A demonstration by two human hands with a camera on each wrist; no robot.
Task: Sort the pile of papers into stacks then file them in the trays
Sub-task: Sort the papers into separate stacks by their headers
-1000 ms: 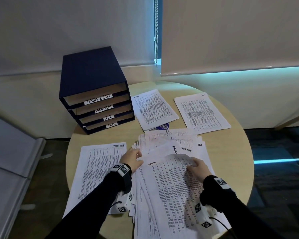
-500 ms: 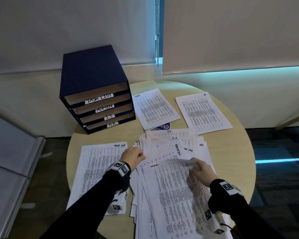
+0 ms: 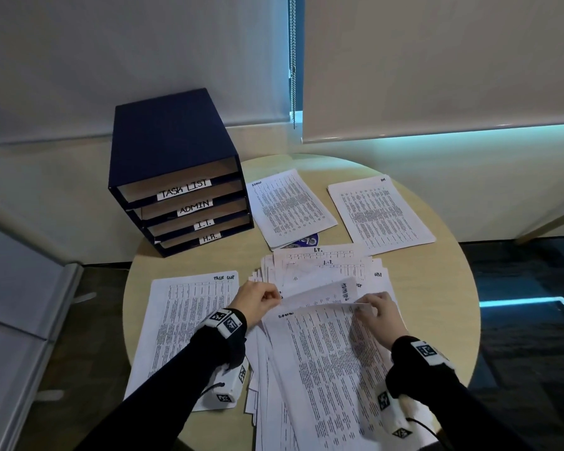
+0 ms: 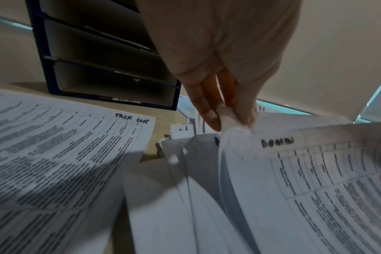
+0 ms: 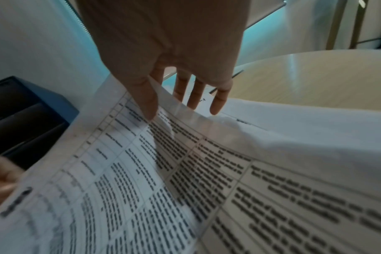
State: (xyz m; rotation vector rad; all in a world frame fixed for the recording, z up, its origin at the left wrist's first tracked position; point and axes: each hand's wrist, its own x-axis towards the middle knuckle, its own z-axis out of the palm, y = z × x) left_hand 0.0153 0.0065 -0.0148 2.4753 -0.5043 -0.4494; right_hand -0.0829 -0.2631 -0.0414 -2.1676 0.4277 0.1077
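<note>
On the pile (image 3: 323, 271) | my left hand (image 3: 258, 301) and right hand (image 3: 380, 312) are pinching the top sheet (image 3: 326, 362) | I am lifting slowly, separating one sheet only.

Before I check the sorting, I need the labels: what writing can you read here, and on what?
"TASK LIST": top tray label
"ADMIN": second tray label
"I.T.": third tray label
"H.R.": bottom tray label
"TASK LIST": handwritten on left sheet
"I.T.": top of pile sheet
Printed tables, other headings and the wrist markers: unreadable.
</note>
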